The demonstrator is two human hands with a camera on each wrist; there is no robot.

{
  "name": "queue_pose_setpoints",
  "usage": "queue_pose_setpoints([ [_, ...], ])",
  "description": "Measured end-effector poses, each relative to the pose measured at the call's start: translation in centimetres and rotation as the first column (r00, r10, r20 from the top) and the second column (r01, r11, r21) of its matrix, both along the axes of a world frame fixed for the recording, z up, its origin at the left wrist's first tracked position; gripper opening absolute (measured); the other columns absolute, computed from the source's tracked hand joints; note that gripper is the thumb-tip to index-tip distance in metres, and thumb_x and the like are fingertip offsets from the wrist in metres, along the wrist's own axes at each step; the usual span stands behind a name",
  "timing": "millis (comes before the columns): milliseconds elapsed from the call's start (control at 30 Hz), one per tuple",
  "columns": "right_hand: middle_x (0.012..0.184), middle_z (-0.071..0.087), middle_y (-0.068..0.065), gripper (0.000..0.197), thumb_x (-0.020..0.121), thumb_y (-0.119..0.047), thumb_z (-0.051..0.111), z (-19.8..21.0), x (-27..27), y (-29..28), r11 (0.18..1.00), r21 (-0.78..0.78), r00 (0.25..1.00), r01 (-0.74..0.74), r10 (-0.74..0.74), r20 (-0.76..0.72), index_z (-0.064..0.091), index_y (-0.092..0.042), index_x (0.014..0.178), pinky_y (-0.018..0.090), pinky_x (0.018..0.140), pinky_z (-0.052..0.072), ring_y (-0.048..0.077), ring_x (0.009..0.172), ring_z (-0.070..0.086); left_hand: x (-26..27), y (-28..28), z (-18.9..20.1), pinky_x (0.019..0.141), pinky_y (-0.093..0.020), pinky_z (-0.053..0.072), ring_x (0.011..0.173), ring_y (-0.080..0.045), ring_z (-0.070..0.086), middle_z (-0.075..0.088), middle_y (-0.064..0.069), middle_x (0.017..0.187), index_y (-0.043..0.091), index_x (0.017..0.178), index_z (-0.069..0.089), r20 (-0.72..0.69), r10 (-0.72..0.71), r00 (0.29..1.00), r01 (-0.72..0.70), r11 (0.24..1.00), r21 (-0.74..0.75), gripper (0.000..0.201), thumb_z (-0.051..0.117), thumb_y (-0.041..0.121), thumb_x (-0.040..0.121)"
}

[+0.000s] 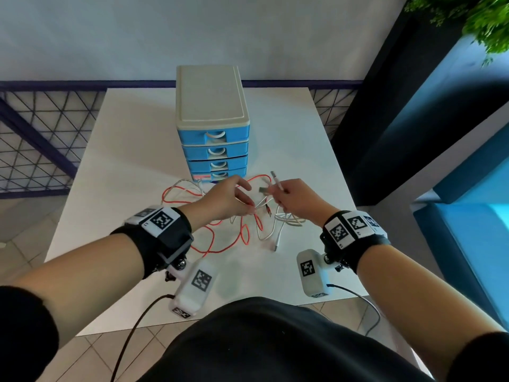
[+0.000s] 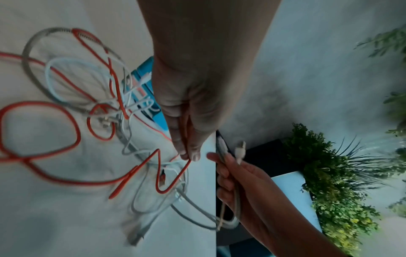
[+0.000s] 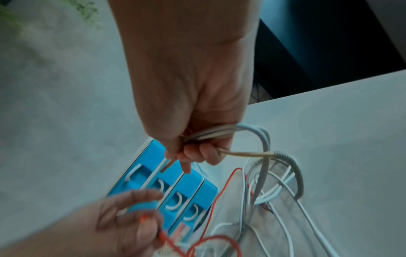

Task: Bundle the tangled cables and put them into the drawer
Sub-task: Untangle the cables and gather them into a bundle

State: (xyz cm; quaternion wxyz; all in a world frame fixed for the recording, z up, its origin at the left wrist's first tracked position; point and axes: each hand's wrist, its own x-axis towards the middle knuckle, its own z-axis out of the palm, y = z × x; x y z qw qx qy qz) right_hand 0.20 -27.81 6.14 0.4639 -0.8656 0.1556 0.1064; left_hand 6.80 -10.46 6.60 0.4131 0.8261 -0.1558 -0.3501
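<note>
At frame centre, the left hand (image 1: 225,199) pinches the red cable (image 1: 242,232) while the right hand (image 1: 298,201) grips gathered white cables (image 1: 283,220) above the desk (image 1: 124,161); even loops would bundle best before the closed drawer unit (image 1: 213,139).

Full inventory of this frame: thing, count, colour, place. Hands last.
table: 1, white, centre, under everything.
drawer unit: 1, cream top, 4 blue drawers all closed, at the table's far middle.
red cable: 1, red-orange, looped on the table in front of the drawer unit, tangled with the pale ones.
pale cables: several, count unclear, white and grey, heaped near the right hand.
plants: green foliage, top right corner.
wrist cameras: 2, white, with black marker tags, below each wrist.
left hand: pinches the red cable.
right hand: grips a bunch of pale cables, plug ends sticking up.
</note>
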Motion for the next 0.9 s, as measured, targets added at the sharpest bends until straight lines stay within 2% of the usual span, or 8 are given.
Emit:
queue_pose_setpoints([
  [67,0.067,0.044,0.008,0.026,0.097,-0.027,0.052,0.2,-0.1,-1.1,0.992,0.083,0.996,0.090,-0.091,0.006,0.070,-0.008,0.094,0.028,0.056,0.040,0.018,0.058,0.042,0.9,0.9,0.2,0.069,-0.027,0.055,0.082,-0.016,0.068,0.071,0.003,0.094,0.018,0.106,0.057,0.072,-0.028,0.997,0.024,0.998,0.059,0.039,0.079,0.019,0.074],
  [233,0.065,0.052,0.009,0.024,0.103,-0.023,0.039,1.1,0.2,-1.9,0.941,0.270,0.973,0.205,-0.224,0.044,0.047,-0.009,0.085,0.030,0.051,0.043,0.022,0.051,0.051,2.0,1.2,2.0,0.075,-0.027,0.057,0.078,-0.016,0.069,0.071,-0.003,0.092,0.018,0.093,0.068,0.096,-0.147,0.984,0.151,0.988,-0.027,0.022,0.079,0.019,0.074],
  [333,0.066,0.062,0.013,0.025,0.105,-0.028,0.031,2.0,0.5,-0.6,0.908,0.387,0.978,0.162,-0.201,0.062,0.038,-0.010,0.090,0.030,0.054,0.051,0.021,0.052,0.065,1.9,-0.3,3.2,0.070,-0.023,0.054,0.066,-0.010,0.065,0.071,-0.001,0.081,0.014,0.092,0.067,0.075,-0.184,0.980,0.194,0.969,-0.155,0.019,0.076,0.014,0.076],
  [467,0.083,0.069,0.019,0.036,0.105,-0.033,0.028,2.8,0.7,0.7,0.827,0.554,0.987,0.095,-0.151,0.057,0.046,-0.002,0.109,0.035,0.067,0.059,0.025,0.068,0.073,1.4,-2.5,3.5,0.067,-0.013,0.049,0.064,0.003,0.062,0.069,0.004,0.079,0.015,0.090,0.066,0.174,-0.067,0.982,0.119,0.945,-0.304,0.022,0.079,0.011,0.073],
  [600,0.060,0.054,0.009,0.037,0.106,-0.033,0.026,3.1,0.9,1.2,0.757,0.637,0.980,0.145,-0.199,0.014,0.050,-0.007,0.094,0.023,0.045,0.048,0.015,0.042,0.056,1.1,-3.8,3.0,0.058,-0.011,0.041,0.057,0.001,0.050,0.063,0.012,0.080,0.016,0.090,0.064,0.300,0.080,0.951,0.041,0.926,-0.376,0.023,0.079,0.013,0.073],
  [733,0.049,0.036,-0.007,0.032,0.105,-0.031,0.033,3.0,0.9,0.7,0.603,0.768,0.961,0.218,-0.271,-0.060,0.052,-0.009,0.092,0.020,0.043,0.034,0.007,0.040,0.031,1.0,-4.2,2.2,0.071,-0.014,0.045,0.083,-0.010,0.054,0.056,0.005,0.102,0.016,0.108,0.051,0.312,0.154,0.938,-0.045,0.943,-0.331,0.041,0.076,0.027,0.077],
  [833,0.051,0.036,-0.004,0.033,0.105,-0.029,0.033,3.1,0.6,0.4,0.576,0.789,0.956,0.216,-0.288,-0.051,0.051,-0.008,0.087,0.020,0.043,0.033,0.007,0.041,0.033,0.4,-4.1,1.4,0.075,-0.012,0.046,0.091,-0.004,0.059,0.057,0.000,0.116,0.017,0.127,0.034,0.125,-0.027,0.992,0.057,0.969,-0.241,0.061,0.070,0.035,0.081],
  [900,0.055,0.030,-0.002,0.034,0.104,-0.034,0.034,3.3,0.6,0.2,0.543,0.811,0.950,0.218,-0.307,-0.050,0.047,-0.011,0.083,0.020,0.043,0.032,0.009,0.043,0.031,-0.3,-3.8,0.0,0.076,-0.011,0.047,0.093,-0.004,0.063,0.064,0.002,0.111,0.016,0.124,0.037,0.066,-0.242,0.968,0.250,0.951,-0.179,0.056,0.070,0.032,0.082],
])
